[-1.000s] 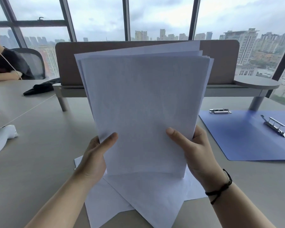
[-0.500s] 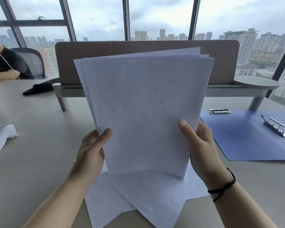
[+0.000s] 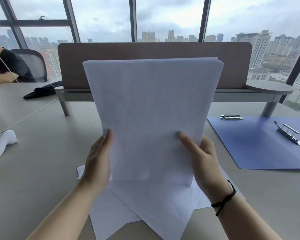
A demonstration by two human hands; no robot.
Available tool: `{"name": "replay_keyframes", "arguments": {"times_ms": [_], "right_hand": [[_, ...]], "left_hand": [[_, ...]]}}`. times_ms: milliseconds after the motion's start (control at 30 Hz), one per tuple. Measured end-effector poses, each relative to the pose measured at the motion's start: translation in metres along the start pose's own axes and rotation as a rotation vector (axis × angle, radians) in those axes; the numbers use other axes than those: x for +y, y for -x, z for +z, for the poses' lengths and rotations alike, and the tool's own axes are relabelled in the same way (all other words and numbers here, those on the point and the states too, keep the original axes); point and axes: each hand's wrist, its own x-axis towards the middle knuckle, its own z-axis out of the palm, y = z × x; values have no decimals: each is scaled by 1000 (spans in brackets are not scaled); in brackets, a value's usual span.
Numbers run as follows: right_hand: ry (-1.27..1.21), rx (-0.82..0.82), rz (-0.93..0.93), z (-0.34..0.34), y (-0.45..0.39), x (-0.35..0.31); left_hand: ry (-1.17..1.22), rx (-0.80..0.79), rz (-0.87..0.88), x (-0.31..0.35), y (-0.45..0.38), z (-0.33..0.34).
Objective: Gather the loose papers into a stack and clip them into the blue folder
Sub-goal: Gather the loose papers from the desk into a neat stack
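The stack [image 3: 151,118] has squared up since a moment ago: its fanned top edges now lie nearly flush. My left hand [image 3: 97,160] has gone flat, straight fingers pressing the left edge. My right hand [image 3: 203,158] pinches the other side, thumb in front. More sheets [image 3: 159,208] lie on the table [image 3: 42,170] beneath. The folder [image 3: 260,144] lies open at right, clip [image 3: 289,134] on it. The upright stack hides the divider's [image 3: 111,52] middle.

Both hands hold a stack [image 3: 151,118] of white papers upright over loose sheets [image 3: 156,210] fanned on the desk [image 3: 42,161]. The left hand [image 3: 98,163] lies flat along its left edge; the right hand [image 3: 203,158] pinches the right edge, thumb in front. The folder [image 3: 260,144] lies open to the right, its clip [image 3: 289,134] bare.
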Motion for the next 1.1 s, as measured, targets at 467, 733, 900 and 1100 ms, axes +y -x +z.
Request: {"name": "replay_keyframes", "arguments": {"times_ms": [467, 733, 900, 1100], "right_hand": [[119, 20, 85, 3, -2, 14], [440, 136, 116, -10, -14, 13], [1294, 9, 295, -28, -15, 25], [1514, -186, 356, -25, -11, 32]], "left_hand": [[-162, -80, -142, -3, 2, -1], [-227, 301, 12, -10, -19, -22], [108, 331, -176, -6, -29, -32], [258, 227, -443, -17, -30, -42]]}}
